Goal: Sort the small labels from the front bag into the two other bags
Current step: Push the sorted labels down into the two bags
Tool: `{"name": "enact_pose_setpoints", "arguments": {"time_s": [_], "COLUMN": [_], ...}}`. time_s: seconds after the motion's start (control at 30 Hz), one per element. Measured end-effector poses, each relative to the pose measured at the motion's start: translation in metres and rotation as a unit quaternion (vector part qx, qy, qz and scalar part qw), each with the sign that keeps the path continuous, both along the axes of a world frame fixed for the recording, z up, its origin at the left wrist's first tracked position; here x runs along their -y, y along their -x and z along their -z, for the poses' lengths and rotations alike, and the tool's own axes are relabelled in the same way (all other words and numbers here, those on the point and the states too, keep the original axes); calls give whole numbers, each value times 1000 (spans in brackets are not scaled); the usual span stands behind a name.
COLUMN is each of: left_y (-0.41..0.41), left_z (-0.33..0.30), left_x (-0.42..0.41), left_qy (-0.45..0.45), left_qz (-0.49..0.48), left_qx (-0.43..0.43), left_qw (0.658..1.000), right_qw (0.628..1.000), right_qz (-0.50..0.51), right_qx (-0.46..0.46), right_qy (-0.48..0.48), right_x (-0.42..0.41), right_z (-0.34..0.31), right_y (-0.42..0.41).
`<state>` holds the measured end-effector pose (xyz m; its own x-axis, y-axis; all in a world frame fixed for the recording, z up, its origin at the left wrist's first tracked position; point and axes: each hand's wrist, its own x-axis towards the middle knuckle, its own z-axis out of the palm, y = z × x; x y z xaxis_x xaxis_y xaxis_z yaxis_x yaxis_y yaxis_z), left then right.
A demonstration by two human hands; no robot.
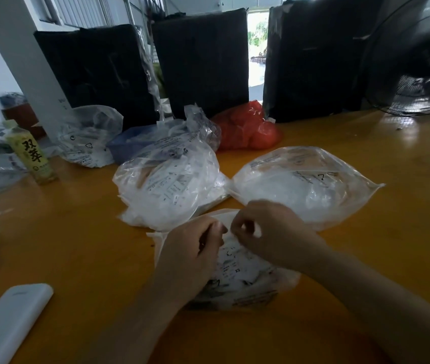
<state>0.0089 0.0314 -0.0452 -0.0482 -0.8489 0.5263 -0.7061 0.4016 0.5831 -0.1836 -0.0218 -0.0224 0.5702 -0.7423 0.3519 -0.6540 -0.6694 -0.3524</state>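
Both hands are working the front bag [237,274] mouth on the counter [82,248], left hand [190,248] fingers gripping plastic, right hand [269,232] fingers pinching something white, probably a label, with two bags [172,190] just beyond the fingers, waiting.

Head view, forward-down, close over table [82,248].

The orange table [77,245] has a smooth, glossy finish that mirrors the light. The near clear bag [248,279] of white paper labels is thin, crinkled, shiny plastic film, as are the two clear bags [172,190] [306,185] beyond it. The far red bag [245,130] is glossy plastic. The white slab [9,319] at near left looks smooth and matt.
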Motion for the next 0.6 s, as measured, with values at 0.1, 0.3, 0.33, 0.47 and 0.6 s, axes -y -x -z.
{"name": "enact_pose_setpoints", "arguments": {"time_s": [0.1, 0.3, 0.33, 0.47, 0.6], "left_y": [-2, 8, 9, 11, 10], "left_z": [3, 5, 5, 6, 2], "left_x": [-1, -5, -7, -10, -9], "left_qy": [-33, -15, -18, -18, -11], "left_qz": [6, 34, 36, 38, 28], "left_qx": [41, 133, 136, 142, 129], "left_qw": [999, 990, 990, 989, 991], "right_qw": [978, 956, 957, 952, 946], "right_qz": [183, 273, 270, 295, 325], "right_qx": [86, -86, -88, -76, 6], "right_qy": [52, -55, -56, -24, 3], "right_x": [20, 37, 37, 42, 44], "right_z": [-4, 7, 9, 8, 6], "right_y": [20, 46, 46, 49, 53]}}
